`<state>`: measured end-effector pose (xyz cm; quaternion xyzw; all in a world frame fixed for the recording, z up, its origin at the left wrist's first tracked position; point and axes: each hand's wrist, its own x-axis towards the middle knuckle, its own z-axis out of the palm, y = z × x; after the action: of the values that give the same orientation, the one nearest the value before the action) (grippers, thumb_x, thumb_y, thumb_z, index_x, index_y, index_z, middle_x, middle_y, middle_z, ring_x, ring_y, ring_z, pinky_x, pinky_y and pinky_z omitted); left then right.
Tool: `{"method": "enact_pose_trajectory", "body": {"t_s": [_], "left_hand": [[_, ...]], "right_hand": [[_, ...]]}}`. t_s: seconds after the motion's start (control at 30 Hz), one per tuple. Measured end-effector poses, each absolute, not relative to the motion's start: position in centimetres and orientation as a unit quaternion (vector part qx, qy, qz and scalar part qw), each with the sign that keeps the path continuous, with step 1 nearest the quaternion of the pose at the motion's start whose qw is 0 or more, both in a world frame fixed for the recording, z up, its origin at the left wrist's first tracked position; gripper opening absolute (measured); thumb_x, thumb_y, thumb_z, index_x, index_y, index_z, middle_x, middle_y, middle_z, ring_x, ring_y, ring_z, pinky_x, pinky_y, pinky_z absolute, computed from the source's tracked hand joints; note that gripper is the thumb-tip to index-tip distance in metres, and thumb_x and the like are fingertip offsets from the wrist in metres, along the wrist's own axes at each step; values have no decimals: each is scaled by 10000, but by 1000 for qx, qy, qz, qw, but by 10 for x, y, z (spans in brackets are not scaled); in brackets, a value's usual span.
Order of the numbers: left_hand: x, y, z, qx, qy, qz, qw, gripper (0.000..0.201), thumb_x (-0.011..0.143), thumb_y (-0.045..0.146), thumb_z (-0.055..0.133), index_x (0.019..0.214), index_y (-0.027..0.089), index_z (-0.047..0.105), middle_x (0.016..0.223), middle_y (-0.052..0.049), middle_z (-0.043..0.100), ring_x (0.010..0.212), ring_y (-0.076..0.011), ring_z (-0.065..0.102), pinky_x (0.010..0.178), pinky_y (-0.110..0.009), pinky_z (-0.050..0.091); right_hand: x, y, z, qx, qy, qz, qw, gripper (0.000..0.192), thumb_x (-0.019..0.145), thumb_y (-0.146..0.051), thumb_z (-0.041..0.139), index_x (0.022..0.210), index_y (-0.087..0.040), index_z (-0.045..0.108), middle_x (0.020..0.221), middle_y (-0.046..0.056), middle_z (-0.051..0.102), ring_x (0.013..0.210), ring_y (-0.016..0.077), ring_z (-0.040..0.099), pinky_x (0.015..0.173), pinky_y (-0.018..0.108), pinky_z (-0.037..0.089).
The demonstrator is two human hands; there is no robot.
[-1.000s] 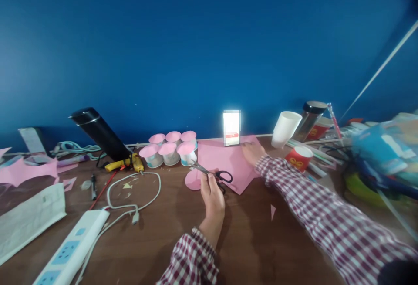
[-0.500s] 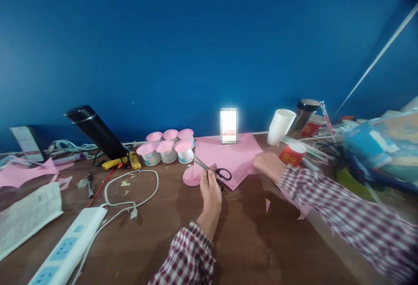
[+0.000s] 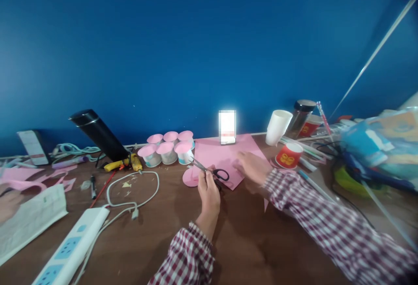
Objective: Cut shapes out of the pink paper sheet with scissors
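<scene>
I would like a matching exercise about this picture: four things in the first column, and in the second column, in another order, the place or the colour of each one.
First column
1. Scissors
2. Flask
3. Six cups
4. Power strip

Second column
A. Pink on top, in two rows of three
B. White with light blue sockets, at the lower left of the picture
C. Held in the left hand
D. Black, close to the blue wall

Right pairs: 1-C, 2-D, 3-A, 4-B
</scene>
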<state>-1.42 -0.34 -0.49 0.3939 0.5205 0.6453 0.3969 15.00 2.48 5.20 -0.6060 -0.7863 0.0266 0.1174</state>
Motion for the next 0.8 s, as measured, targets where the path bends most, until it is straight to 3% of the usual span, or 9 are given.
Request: {"method": "enact_pose_trajectory", "body": {"t_s": [0.07, 0.2, 0.57, 0.8], "left_hand": [[-14, -2, -7, 384, 522, 643, 408, 278, 853, 327, 455, 963, 149, 637, 934, -82, 666, 832, -180, 595, 767, -311, 445], [-15, 1, -13, 392, 513, 645, 410, 298, 853, 338, 453, 959, 142, 651, 941, -89, 672, 832, -183, 598, 776, -321, 450], [-16, 0, -12, 405, 527, 624, 411, 310, 856, 358, 449, 950, 145, 654, 826, -68, 651, 737, -179, 582, 718, -321, 461], [-16, 1, -12, 415, 526, 618, 411, 301, 857, 346, 444, 927, 142, 654, 785, -62, 636, 707, -177, 572, 699, -319, 463]], "right_hand": [[156, 46, 41, -643, -754, 23, 133, 418, 941, -298, 431, 1307, -97, 433, 1236, 171, 584, 1090, 247, 575, 895, 336, 428], [176, 78, 20, -708, -691, 18, 145, 481, 952, -296, 361, 1334, -5, 384, 1310, 247, 513, 1206, 301, 497, 967, 399, 395], [185, 93, -2, -688, -713, 33, 131, 546, 939, -271, 391, 1373, 55, 332, 1390, 245, 450, 1288, 282, 422, 1066, 355, 318], [182, 93, -1, -688, -707, 42, 160, 516, 915, -225, 426, 1346, 53, 366, 1353, 277, 476, 1276, 314, 427, 1065, 419, 308]]}}
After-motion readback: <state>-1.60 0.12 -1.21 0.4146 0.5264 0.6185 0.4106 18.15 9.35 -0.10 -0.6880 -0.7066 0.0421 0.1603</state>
